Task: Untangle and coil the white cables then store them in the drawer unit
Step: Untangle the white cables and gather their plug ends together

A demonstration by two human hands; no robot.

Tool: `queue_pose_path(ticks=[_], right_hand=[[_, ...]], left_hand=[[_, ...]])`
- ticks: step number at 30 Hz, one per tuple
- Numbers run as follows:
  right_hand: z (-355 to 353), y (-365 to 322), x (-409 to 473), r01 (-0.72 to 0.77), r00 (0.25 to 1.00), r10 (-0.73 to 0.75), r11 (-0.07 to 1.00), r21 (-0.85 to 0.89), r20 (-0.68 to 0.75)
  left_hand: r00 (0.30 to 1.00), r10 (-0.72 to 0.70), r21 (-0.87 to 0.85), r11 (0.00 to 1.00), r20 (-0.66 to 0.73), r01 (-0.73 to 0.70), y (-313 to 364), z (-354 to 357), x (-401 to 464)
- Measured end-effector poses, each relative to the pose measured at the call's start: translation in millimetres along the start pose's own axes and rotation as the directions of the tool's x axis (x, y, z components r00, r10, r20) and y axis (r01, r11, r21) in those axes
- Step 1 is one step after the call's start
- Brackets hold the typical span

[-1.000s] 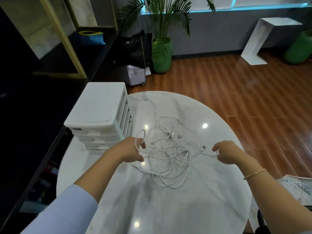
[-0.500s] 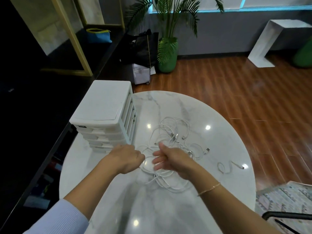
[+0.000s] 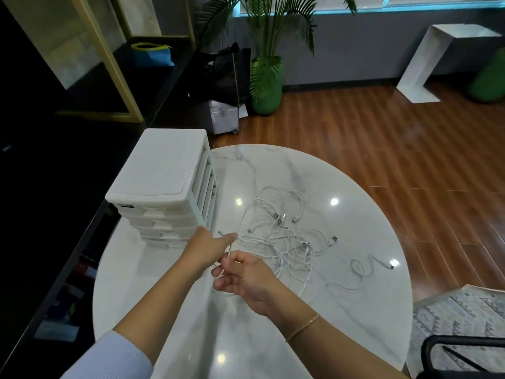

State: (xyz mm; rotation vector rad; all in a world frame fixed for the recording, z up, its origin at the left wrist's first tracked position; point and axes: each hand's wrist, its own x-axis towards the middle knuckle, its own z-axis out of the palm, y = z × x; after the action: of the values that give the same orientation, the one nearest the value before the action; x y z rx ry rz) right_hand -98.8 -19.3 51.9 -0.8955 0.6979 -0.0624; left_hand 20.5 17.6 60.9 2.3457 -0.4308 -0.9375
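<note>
A tangle of white cables (image 3: 284,231) lies in the middle of the round marble table (image 3: 355,310), with several plugs sticking out. One loose cable end (image 3: 366,269) trails off to the right. My left hand (image 3: 210,248) holds a white cable at the tangle's left edge. Just below it, my right hand (image 3: 243,277) pinches the same strand between thumb and fingers. The white drawer unit (image 3: 164,184) stands at the table's left edge, all its drawers closed.
A dark counter runs along the left of the table. A black chair back (image 3: 464,356) and a patterned rug (image 3: 461,318) sit at the lower right. A potted palm (image 3: 266,86) and a white side table (image 3: 437,61) stand on the wooden floor behind.
My right hand let go of the cable end on the right, which now lies on the table, and crossed over to the left hand, where it pinches the strand.
</note>
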Motion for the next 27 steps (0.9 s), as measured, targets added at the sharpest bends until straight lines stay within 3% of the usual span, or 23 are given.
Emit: queue_pose_path(ticks=[2,4,7,10,12,14,17,24,27], right_hand=[[-2.0,3.3,1.5,0.012,1.000,-0.012,1.000,-0.028,-0.008],[-5.0,7.2,3.0,-0.009,1.000,0.008,0.998,-0.055,-0.019],[-18.0,6.6,5.8,-0.074,0.996,0.068,0.990,-0.120,-0.048],[-53.0,-3.4,11.4,-0.080,0.975,0.048,0.987,-0.142,-0.218],[-90.2,-10.8,17.4,-0.056,0.894,-0.022,0.986,-0.160,-0.448],[-131.3,-13.8,21.0,-0.112,0.746,-0.089,0.960,-0.256,-0.660],[-178.0,-8.5,22.1,-0.243,0.600,-0.111,0.918,-0.313,-0.792],[-213.7,-11.8,46.3,-0.394,0.564,-0.074,0.851,-0.347,-0.822],[-214.5,-17.5,53.3,-0.365,0.588,-0.104,0.851,-0.377,-0.802]], left_hand=[[0.975,-0.090,-0.208,0.969,0.201,0.132,2.7,7.1,-5.2],[0.962,-0.054,-0.342,0.928,0.269,0.147,5.6,13.4,-10.6],[0.984,-0.002,-0.469,0.879,0.177,0.086,5.8,22.3,-10.1],[0.996,-0.031,-0.586,0.806,0.089,0.078,-1.2,30.5,-2.3],[0.996,-0.031,-0.599,0.797,0.079,0.072,-6.8,33.7,0.2],[0.998,-0.019,-0.575,0.816,0.066,0.053,-10.8,34.9,1.7],[0.998,0.007,-0.525,0.851,0.058,0.024,-13.3,36.8,3.4],[0.998,0.044,-0.491,0.871,0.046,-0.016,-14.0,31.9,3.8],[0.998,0.046,-0.468,0.884,0.043,-0.020,-17.6,29.6,4.0]])
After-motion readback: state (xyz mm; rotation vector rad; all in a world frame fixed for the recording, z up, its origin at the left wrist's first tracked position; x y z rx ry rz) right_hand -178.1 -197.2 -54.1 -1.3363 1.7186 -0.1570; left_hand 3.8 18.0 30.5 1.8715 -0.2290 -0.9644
